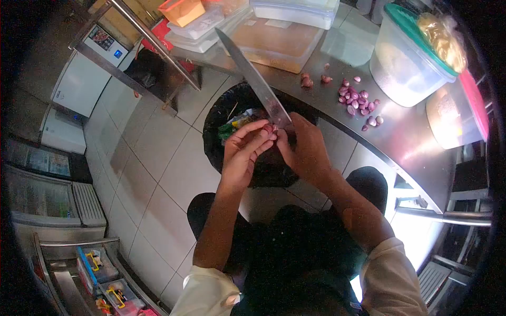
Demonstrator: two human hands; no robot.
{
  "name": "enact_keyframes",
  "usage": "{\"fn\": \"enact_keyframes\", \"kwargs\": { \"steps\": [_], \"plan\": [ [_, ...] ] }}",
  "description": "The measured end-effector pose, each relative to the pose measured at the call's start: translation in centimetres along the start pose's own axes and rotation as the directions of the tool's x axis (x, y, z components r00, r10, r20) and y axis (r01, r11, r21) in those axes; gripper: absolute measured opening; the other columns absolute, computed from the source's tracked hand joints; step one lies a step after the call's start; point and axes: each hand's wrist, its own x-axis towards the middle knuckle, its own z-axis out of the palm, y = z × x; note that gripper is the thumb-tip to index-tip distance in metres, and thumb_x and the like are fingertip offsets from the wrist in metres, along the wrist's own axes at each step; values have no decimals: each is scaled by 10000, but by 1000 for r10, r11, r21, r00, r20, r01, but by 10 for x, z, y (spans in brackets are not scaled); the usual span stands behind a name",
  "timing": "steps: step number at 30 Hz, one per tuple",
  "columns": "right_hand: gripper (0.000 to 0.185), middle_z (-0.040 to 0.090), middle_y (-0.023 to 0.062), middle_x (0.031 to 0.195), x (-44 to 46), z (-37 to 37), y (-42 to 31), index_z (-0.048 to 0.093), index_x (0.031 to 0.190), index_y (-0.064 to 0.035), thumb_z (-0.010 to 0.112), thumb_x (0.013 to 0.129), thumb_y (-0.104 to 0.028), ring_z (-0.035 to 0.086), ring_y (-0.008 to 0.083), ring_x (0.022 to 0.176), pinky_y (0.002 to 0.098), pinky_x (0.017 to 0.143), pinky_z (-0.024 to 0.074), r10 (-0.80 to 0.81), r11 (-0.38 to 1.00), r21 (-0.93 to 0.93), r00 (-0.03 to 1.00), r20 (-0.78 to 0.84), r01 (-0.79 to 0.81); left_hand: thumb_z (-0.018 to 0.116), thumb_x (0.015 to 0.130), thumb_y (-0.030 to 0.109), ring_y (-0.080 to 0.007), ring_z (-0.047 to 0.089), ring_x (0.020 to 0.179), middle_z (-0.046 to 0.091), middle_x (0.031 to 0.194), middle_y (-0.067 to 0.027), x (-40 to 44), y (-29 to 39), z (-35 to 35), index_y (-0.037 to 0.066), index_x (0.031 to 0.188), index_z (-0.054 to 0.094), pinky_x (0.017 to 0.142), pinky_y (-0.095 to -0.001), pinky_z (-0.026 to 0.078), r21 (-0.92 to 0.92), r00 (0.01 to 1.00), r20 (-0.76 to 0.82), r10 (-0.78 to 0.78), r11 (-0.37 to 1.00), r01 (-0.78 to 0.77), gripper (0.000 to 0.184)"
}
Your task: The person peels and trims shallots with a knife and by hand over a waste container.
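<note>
Between the fingertips of my left hand (246,149) is a small reddish shallot (270,129). My right hand (305,145) grips a large knife (253,76) near its handle, which the fingers hide. The long blade points up and away to the left, and its lower end is close to the shallot. My right thumb is at the shallot too. Both hands are above a bin lined with a black bag (213,118), with scraps and wrappers (240,122) inside. On the steel table to the right lies a pile of peeled purple shallots (359,100), with a few unpeeled shallots (307,80) nearby.
The steel table (390,134) edge runs close to my right forearm. On it stand a green-lidded tub (403,63), a pink-lidded tub (453,113) and flat lidded containers (276,39). A metal rack (79,247) with toolbox-like cases is at lower left, on the tiled floor (153,174).
</note>
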Motion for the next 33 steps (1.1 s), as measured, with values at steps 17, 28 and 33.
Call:
{"fn": "enact_keyframes", "kwargs": {
  "steps": [17, 28, 33],
  "plan": [
    [231, 633, 245, 947, 1, -3, -3, 569, 1086, 49, 669, 894, -32, 662, 458, 899, 479, 734, 525, -162, 986, 53, 987, 12, 161, 725, 929, 16, -170, 699, 979, 716, 1100, -103, 0, -4, -4, -3, 1209, 673, 888, -312, 582, -32, 998, -58, 30, 999, -32, 286],
    [260, 607, 260, 946, -5, 6, 5, 534, 1116, 48, 658, 892, 1, 646, 480, 865, 491, 713, 512, -128, 988, -86, 990, 52, 132, 664, 965, 18, -225, 700, 1070, 700, 1192, -130, 1, -8, -7, -22, 1197, 677, 964, -363, 581, 79, 994, 22, 111, 991, -112, 236],
    [185, 623, 254, 944, 1, -3, 1, 562, 1076, 15, 628, 913, -42, 636, 482, 883, 514, 738, 513, -105, 994, -41, 994, -7, 105, 682, 944, -21, -212, 702, 1037, 711, 1151, -149, 1, -2, 5, -45, 1207, 675, 951, -352, 580, 33, 998, -2, 63, 997, -63, 264]
  ]
}}
